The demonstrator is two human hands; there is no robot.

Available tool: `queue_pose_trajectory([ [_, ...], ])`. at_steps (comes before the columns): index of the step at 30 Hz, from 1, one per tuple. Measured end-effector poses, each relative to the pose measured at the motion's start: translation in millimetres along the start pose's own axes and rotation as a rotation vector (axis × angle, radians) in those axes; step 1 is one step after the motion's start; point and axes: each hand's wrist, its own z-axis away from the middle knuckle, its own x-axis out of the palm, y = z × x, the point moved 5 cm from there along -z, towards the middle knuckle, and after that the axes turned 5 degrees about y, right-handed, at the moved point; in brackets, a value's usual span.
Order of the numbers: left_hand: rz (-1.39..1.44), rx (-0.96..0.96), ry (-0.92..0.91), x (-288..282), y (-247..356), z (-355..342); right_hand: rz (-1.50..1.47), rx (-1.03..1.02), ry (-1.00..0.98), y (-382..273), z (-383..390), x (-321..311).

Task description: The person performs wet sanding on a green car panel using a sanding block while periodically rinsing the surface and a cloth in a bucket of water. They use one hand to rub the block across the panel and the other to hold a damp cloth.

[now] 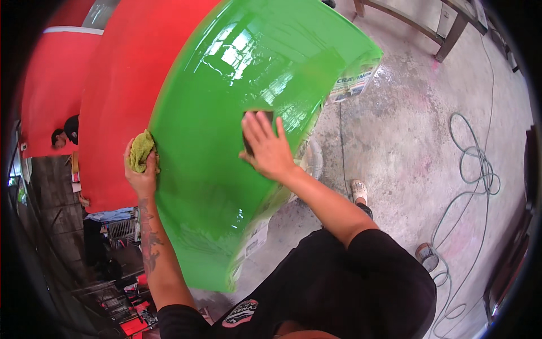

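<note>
A glossy, wet green curved panel (197, 181) fills the middle, with printed paper (353, 79) along its right edge. My left hand (141, 164) grips a crumpled yellow-green cloth (142, 146) at the panel's left edge. My right hand (265, 147) lies over a dark flat block (265, 116) on the green surface, fingers pressed on it and partly covering it.
Red panels (113, 85) stand at left, a co-worker (65, 130) beside them. Cluttered gear (121, 231) sits lower left. Wooden frame (451, 37) is upper right; looped hose (474, 158) and a can (427, 257) lie on the concrete floor (395, 141).
</note>
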Motion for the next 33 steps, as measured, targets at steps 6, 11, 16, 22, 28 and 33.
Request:
queue_pose_trajectory([
  [6, 0.08, 0.0, -0.015, 14, 7, -4, 0.21, 0.217, 0.263, 126, -121, -71],
  [11, 0.022, 0.031, -0.027, 14, 11, -10, 0.222, 0.268, 0.396, 84, -141, -33],
  [16, -0.05, 0.068, -0.01, 9, 7, -4, -0.114, -0.348, 0.003, -44, -65, 8],
  [22, -0.015, 0.033, -0.013, 17, 18, -8, 0.212, 0.145, 0.256, 129, -203, -89],
  [28, -0.04, 0.055, 0.001, 13, 21, -10, 0.207, 0.09, 0.177, 17, -185, -16],
  [33, -0.101, 0.055, 0.004, 5, 15, -2, -0.037, -0.36, 0.0, -36, -145, -3],
])
